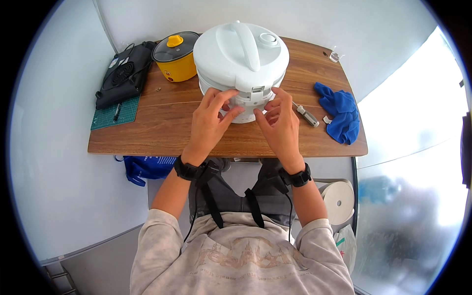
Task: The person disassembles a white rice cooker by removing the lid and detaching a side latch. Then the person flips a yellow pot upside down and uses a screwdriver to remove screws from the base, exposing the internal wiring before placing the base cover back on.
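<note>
One white rice cooker (pixel 231 69), lid down, stands around the middle of the wooden table (pixel 162 135), its lid handle running front to back and its front latch (pixel 256 93) facing the person. Both hands are right there! The left hand (pixel 212 113) is on the latch's left side, thumb and index parted, fingers bent; the right hand (pixel 280 118) mirrors it opposite, fingers curved and thumb likewise held away from them. Whether the fingertips press on the shell, I cannot tell. Just beside the right hand lies a grey-handled screwdriver (pixel 309 117); farther right, a crumpled blue cloth (pixel 341 110), with a small clear cup (pixel 335 55) behind it. Over on the left, a yellow electric pot (pixel 179 69) under its glass lid stands close by the cooker. Farther left, a black appliance (pixel 115 86) with a round vent grille lies partly on a green cutting mat (pixel 129 110).
</note>
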`<action>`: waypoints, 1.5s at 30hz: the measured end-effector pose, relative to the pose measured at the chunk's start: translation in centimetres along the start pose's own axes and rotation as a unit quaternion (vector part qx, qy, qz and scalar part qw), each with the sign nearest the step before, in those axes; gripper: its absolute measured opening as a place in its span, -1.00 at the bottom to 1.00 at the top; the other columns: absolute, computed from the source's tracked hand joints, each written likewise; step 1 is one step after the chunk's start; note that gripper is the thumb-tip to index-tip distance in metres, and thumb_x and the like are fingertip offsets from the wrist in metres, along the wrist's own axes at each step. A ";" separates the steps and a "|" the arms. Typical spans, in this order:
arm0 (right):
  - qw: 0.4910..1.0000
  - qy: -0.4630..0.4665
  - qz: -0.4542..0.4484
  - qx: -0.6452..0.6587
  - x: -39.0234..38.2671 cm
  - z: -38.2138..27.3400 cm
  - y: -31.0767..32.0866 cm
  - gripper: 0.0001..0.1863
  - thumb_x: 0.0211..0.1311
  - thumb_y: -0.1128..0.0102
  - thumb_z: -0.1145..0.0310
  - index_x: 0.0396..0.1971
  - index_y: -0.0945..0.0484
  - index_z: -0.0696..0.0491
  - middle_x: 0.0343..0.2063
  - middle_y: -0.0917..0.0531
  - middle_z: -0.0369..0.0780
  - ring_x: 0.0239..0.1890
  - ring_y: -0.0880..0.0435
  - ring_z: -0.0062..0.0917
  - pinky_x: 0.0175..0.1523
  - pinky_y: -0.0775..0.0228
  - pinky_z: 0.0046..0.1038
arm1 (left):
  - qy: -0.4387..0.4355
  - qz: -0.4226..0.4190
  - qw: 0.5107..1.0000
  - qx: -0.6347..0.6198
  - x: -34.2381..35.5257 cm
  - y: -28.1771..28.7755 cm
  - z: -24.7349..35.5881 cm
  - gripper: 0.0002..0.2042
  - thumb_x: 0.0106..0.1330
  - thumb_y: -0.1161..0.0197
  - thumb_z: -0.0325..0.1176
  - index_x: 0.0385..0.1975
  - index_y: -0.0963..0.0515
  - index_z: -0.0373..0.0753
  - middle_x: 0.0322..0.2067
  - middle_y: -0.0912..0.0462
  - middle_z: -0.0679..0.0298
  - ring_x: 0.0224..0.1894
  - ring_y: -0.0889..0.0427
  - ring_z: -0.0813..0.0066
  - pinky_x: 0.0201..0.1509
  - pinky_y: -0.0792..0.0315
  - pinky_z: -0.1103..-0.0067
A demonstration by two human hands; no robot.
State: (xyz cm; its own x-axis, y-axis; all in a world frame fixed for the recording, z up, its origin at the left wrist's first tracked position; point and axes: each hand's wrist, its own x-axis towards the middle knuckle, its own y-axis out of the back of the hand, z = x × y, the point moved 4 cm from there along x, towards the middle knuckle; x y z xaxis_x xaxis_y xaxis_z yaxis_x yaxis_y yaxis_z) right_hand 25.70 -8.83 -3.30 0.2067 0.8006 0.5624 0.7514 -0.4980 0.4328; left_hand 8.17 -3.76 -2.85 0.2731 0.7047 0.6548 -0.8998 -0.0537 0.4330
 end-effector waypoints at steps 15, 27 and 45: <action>0.997 -0.059 0.026 0.053 0.0 -0.7 -1.2 -0.30 0.03 -0.62 0.22 0.03 -0.32 0.13 -0.41 -0.57 -0.21 -0.48 -0.63 -0.49 -0.37 -0.51 -0.46 | 0.131 0.095 0.983 -0.080 2.5 3.6 -6.3 -0.69 0.58 -0.06 -0.16 -0.08 -0.51 -0.33 -0.28 -0.63 0.20 -0.27 -0.58 0.47 -0.15 -0.48 0.56; 0.996 -0.047 0.050 -0.055 0.9 -1.0 -2.3 -0.36 0.04 -0.60 0.14 -0.13 -0.31 0.11 -0.36 -0.52 -0.16 -0.51 -0.56 -0.39 -0.40 -0.44 -0.33 | 0.304 -0.054 0.916 -0.256 3.0 1.3 -11.4 -0.28 0.56 0.23 0.28 0.43 -0.24 -0.20 0.34 -0.40 0.08 0.36 -0.38 0.27 0.40 -0.26 0.39; 0.992 -0.111 0.055 0.006 7.8 7.0 2.8 -0.49 0.27 -0.38 0.31 0.10 -0.39 0.20 -0.10 -0.71 0.02 -0.50 -0.73 -0.33 -0.31 -0.54 -0.34 | 0.314 -0.155 0.916 -0.195 3.6 -0.7 -8.4 -0.31 0.53 -0.06 0.06 0.51 -0.06 -0.16 0.30 -0.39 0.05 0.26 -0.46 0.31 0.19 -0.47 0.40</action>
State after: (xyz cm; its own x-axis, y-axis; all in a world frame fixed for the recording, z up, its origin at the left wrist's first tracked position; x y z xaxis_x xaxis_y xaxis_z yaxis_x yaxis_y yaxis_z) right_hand 33.83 -1.61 -2.64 0.4195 0.7959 0.4366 0.7243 -0.5834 0.3675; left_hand 6.93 4.75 -6.05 0.3961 0.9182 -0.0003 -0.8990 0.3880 0.2030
